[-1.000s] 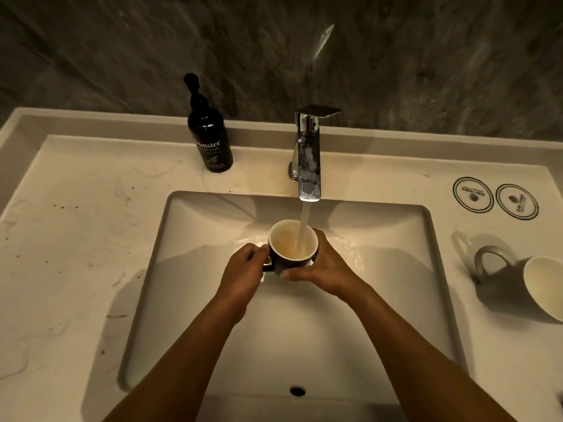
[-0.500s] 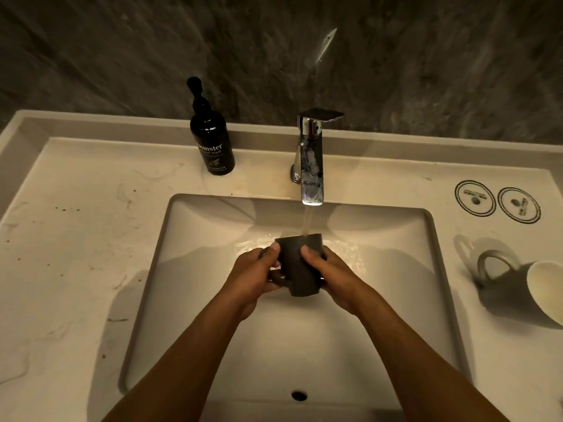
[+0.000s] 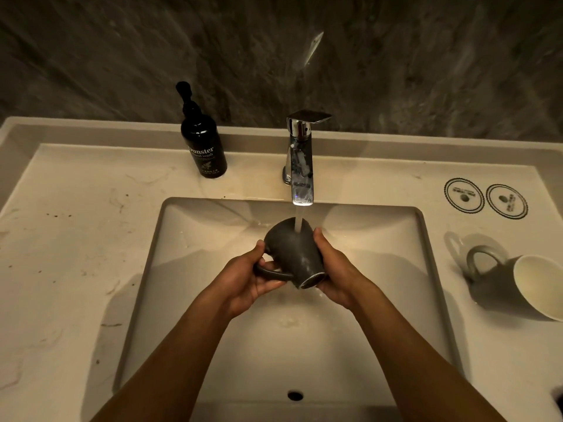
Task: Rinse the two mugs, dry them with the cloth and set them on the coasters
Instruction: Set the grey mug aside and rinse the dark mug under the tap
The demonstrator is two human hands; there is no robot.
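Observation:
I hold a dark grey mug over the sink, tipped so its base faces me and its mouth points away. Water from the chrome tap runs onto its outer wall. My left hand grips it at the handle, and my right hand clasps its right side. A second grey mug with a cream inside stands on the counter at the right, handle to the left. Two round white coasters lie side by side behind that mug. No cloth is in view.
A black hand wash pump bottle stands on the counter left of the tap. The pale marbled counter runs wide to the left of the basin. A dark stone wall rises behind. The overflow hole sits in the basin's near wall.
A second ago the mug stood upright and filled under the stream. Since then both hands have tipped it over away from me, so water now hits its outside.

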